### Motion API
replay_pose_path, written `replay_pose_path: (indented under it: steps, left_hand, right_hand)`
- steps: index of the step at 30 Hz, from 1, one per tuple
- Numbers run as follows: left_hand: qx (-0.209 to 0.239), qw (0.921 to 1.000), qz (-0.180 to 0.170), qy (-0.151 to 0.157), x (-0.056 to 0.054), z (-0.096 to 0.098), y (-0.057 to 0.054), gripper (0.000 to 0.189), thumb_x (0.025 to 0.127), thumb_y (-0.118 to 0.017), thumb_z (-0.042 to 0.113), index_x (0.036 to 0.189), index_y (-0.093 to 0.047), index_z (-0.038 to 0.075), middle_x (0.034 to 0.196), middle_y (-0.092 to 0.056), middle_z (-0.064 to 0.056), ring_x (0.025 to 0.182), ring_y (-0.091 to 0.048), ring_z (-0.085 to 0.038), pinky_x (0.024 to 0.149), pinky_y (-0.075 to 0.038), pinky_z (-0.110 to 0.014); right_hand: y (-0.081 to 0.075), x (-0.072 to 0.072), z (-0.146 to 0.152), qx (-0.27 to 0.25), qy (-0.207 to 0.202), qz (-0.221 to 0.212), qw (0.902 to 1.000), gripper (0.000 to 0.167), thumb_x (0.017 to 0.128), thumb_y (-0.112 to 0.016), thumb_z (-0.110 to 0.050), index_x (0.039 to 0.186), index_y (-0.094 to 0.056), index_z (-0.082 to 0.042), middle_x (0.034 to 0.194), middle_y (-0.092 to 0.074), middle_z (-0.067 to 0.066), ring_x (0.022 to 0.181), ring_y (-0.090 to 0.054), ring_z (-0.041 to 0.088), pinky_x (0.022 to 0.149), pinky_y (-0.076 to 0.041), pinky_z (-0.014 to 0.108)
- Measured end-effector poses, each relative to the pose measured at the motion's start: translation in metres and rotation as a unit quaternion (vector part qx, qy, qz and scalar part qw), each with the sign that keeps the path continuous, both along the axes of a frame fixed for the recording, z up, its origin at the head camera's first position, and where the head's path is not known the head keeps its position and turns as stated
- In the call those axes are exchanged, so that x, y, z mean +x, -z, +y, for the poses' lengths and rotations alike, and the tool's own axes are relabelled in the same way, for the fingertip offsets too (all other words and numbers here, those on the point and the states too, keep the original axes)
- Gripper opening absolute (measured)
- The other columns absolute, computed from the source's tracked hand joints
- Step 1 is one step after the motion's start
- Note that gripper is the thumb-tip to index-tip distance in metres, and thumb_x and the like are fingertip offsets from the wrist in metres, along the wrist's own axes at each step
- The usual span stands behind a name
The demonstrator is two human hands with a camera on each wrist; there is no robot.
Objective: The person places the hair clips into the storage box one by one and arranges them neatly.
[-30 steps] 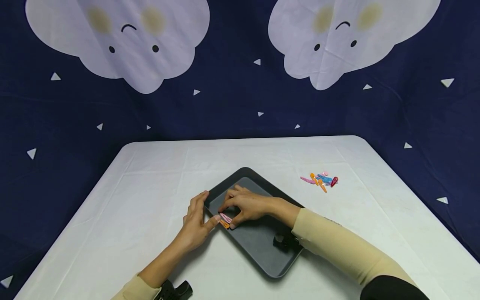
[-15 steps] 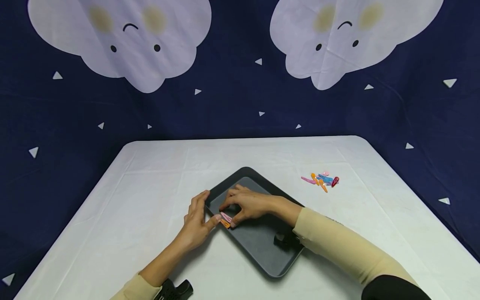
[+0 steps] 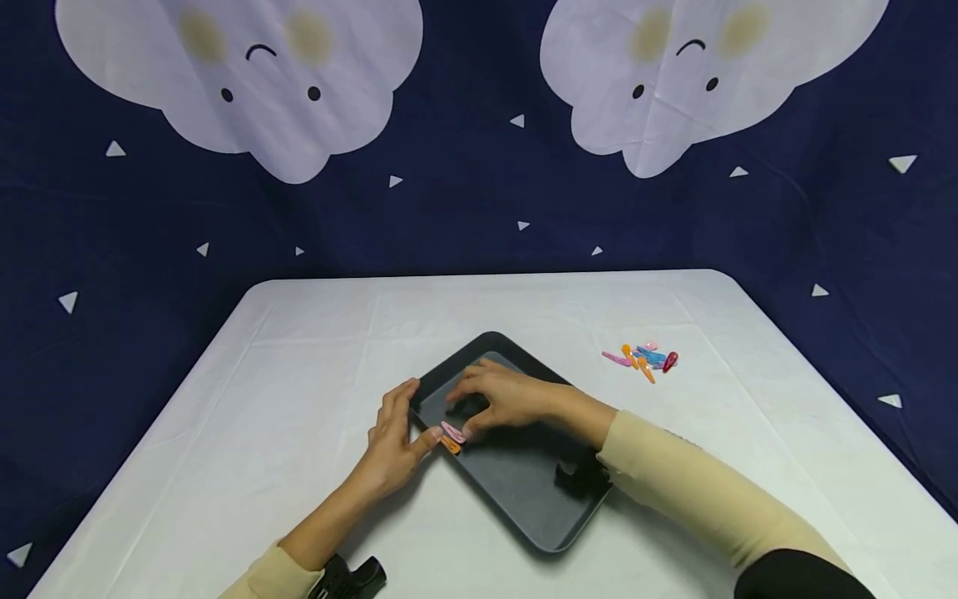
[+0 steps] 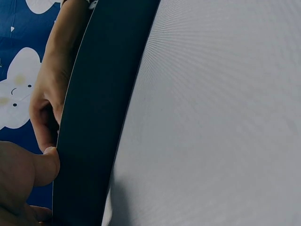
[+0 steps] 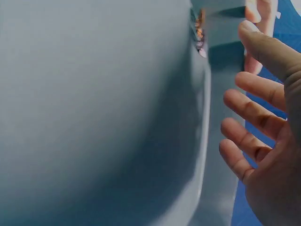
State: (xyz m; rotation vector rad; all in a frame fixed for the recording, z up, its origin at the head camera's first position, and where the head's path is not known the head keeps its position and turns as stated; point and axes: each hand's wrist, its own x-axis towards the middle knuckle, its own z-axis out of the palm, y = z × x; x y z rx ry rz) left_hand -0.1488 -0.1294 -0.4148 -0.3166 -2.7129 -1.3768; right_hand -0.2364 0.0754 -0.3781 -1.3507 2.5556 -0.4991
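Observation:
A dark grey rectangular tray [image 3: 524, 491] lies at an angle on the white table. My left hand [image 3: 392, 449] rests against its left side, its thumb touching the rim, as the left wrist view also shows near the tray's wall [image 4: 96, 108]. Beside that thumb, a pink snap hair clip [image 3: 453, 433] and an orange hair clip [image 3: 450, 445] lie side by side at the tray's inner edge. My right hand [image 3: 509, 398] hovers over the tray next to them. In the right wrist view, the right hand [image 5: 273, 141] has its fingers spread and holds nothing; the clips there are blurred.
A loose pile of hair clips [image 3: 648, 358], pink, orange, blue and red, lies on the white table [image 3: 299, 374] beyond the tray to the right. Behind the table hangs a dark blue cloth [image 3: 464, 225] printed with clouds.
My right hand has let go of the pink clip and lifted slightly away, up and to the right. The clips stay at the tray's edge. My left hand keeps its place.

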Motion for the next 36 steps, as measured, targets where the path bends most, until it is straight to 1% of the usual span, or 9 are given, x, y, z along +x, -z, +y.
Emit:
replay_pose_path:
  steps: [8,13,15,18,22,25,30,32,36]
  left_hand:
    - [0.007,1.0000,-0.003,-0.004,0.001,0.000,0.000,0.073,0.089,-0.064,0.017,0.146,-0.023,-0.001,0.153,-0.019,-0.016,0.141,-0.018,-0.036,0.100,-0.016,-0.061]
    - [0.013,0.9999,-0.006,-0.005,0.000,0.000,0.001,0.075,0.088,-0.064,0.017,0.147,-0.022,0.000,0.153,-0.019,-0.014,0.142,-0.016,-0.034,0.100,-0.016,-0.058]
    - [0.015,0.9999,-0.006,-0.004,0.000,0.000,0.001,0.074,0.088,-0.064,0.016,0.147,-0.021,0.000,0.153,-0.019,-0.014,0.142,-0.016,-0.034,0.100,-0.015,-0.058]
    - [0.015,0.9999,-0.003,-0.001,0.001,0.000,0.001,0.074,0.089,-0.064,0.017,0.147,-0.021,-0.001,0.153,-0.019,-0.014,0.142,-0.015,-0.034,0.099,-0.015,-0.059]
    - [0.012,0.9999,0.004,0.000,0.001,0.000,0.000,0.073,0.089,-0.063,0.017,0.147,-0.022,-0.001,0.153,-0.020,-0.015,0.141,-0.017,-0.035,0.098,-0.017,-0.059]
    - [0.010,0.9999,0.004,-0.001,0.001,0.000,0.000,0.073,0.089,-0.063,0.017,0.146,-0.023,-0.001,0.153,-0.020,-0.015,0.141,-0.017,-0.035,0.097,-0.017,-0.058]
    - [0.014,0.9999,-0.001,-0.003,0.001,0.000,0.001,0.074,0.089,-0.064,0.017,0.147,-0.022,0.000,0.153,-0.020,-0.014,0.142,-0.016,-0.034,0.098,-0.017,-0.057]
    - [0.014,0.9999,0.004,-0.004,0.001,0.000,0.001,0.073,0.088,-0.064,0.017,0.146,-0.024,-0.001,0.153,-0.021,-0.015,0.141,-0.017,-0.035,0.098,-0.017,-0.058]
    - [0.011,0.9999,0.011,-0.005,0.001,0.000,0.001,0.072,0.089,-0.064,0.017,0.146,-0.024,-0.001,0.152,-0.021,-0.015,0.141,-0.018,-0.036,0.097,-0.018,-0.059]
  right_hand:
    - [-0.013,-0.001,0.009,-0.024,0.015,0.020,0.9994,0.051,0.081,-0.072,-0.039,0.126,-0.061,-0.018,0.117,-0.058,-0.004,0.104,-0.045,0.014,0.092,-0.041,0.034]
    - [-0.019,-0.003,0.020,-0.053,0.022,0.019,0.9981,0.051,0.080,-0.073,-0.038,0.125,-0.061,-0.015,0.114,-0.059,-0.003,0.105,-0.047,0.018,0.092,-0.041,0.036]
    - [-0.021,-0.004,0.025,-0.063,0.024,0.020,0.9975,0.051,0.080,-0.073,-0.039,0.125,-0.061,-0.016,0.115,-0.060,-0.001,0.107,-0.047,0.018,0.095,-0.040,0.037]
    - [-0.024,-0.006,0.033,-0.076,0.032,0.022,0.9964,0.051,0.080,-0.073,-0.039,0.125,-0.061,-0.018,0.116,-0.061,0.000,0.106,-0.048,0.019,0.094,-0.041,0.037]
    - [-0.026,-0.008,0.045,-0.093,0.055,0.033,0.9936,0.051,0.079,-0.074,-0.037,0.125,-0.061,-0.018,0.117,-0.062,0.000,0.104,-0.049,0.023,0.090,-0.042,0.036]
    - [-0.027,-0.009,0.054,-0.106,0.077,0.040,0.9906,0.051,0.079,-0.075,-0.035,0.124,-0.062,-0.017,0.115,-0.062,-0.001,0.104,-0.049,0.025,0.090,-0.041,0.036]
    - [-0.030,-0.009,0.068,-0.122,0.115,0.039,0.9851,0.050,0.079,-0.075,-0.035,0.123,-0.062,-0.017,0.115,-0.062,0.000,0.104,-0.048,0.020,0.089,-0.041,0.037]
    - [-0.031,-0.010,0.075,-0.123,0.128,0.041,0.9832,0.051,0.079,-0.074,-0.037,0.124,-0.061,-0.017,0.116,-0.062,0.000,0.105,-0.047,0.017,0.090,-0.041,0.038]
    - [-0.032,-0.013,0.088,-0.132,0.145,0.051,0.9793,0.052,0.079,-0.074,-0.037,0.124,-0.061,-0.015,0.117,-0.062,0.000,0.107,-0.047,0.017,0.091,-0.041,0.041]
